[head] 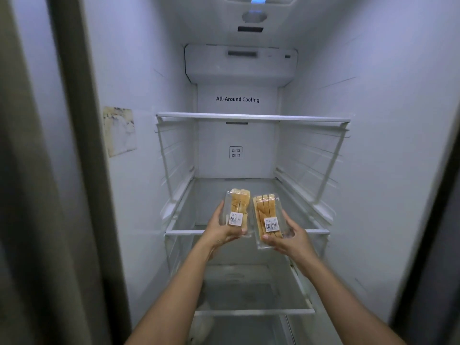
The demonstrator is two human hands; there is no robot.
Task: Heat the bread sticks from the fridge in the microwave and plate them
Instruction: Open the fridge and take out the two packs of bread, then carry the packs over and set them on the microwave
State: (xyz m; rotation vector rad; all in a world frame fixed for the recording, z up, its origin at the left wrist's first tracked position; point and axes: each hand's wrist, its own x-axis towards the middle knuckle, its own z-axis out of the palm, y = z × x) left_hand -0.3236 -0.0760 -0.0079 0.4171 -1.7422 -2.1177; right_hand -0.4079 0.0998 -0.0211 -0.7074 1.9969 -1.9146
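Holding two clear plastic bread-stick packs inside the fridge.
Left hand grips the left pack, right hand the right pack, fingers curled, above the glass shelf and its white edge; room either side.

A: Any text readable on ur end?
B: Yep, I get "All-Around Cooling" on the fridge back panel, dark print, 1st two words bold.
A: And the packs?
B: White barcode sticker on the left pack, second sticker on the right pack. Print's too small, can't read either.
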